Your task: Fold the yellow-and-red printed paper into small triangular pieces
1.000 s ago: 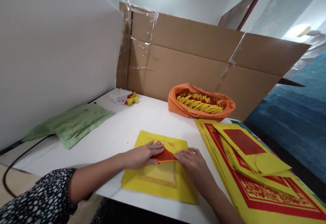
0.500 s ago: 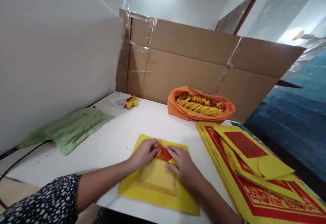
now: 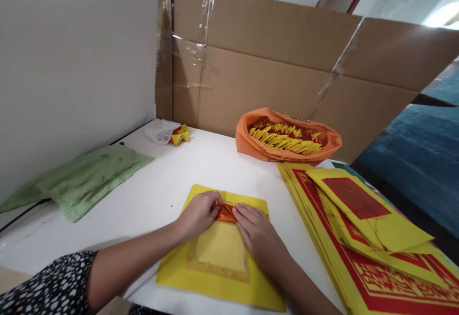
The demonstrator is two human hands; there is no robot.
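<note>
Between my hands lies a small folded piece of shiny orange-red paper [image 3: 226, 213], on top of a yellow paper sheet [image 3: 220, 279] with a paler square in its middle. My left hand [image 3: 201, 212] pinches the folded paper's left end, thumb and fingers together. Flat fingers of my right hand [image 3: 256, 229] press close together on its right end; the right thumb is hidden. Part of the folded piece is covered by the fingers of both hands.
To the right lie stacked yellow sheets with red prints [image 3: 358, 257]. Behind stands an orange bag [image 3: 251, 145] of folded yellow-and-red pieces [image 3: 287, 138], before a cardboard panel [image 3: 258, 76]. At left are a green cloth [image 3: 93, 176] and a clear plastic bag [image 3: 161, 132] by yellow-red folded pieces [image 3: 180, 135].
My right hand's fingers have straightened and drawn together over the folded paper, and its thumb has gone out of sight. The orange-red piece looks narrower. The view has tilted down and closer.
</note>
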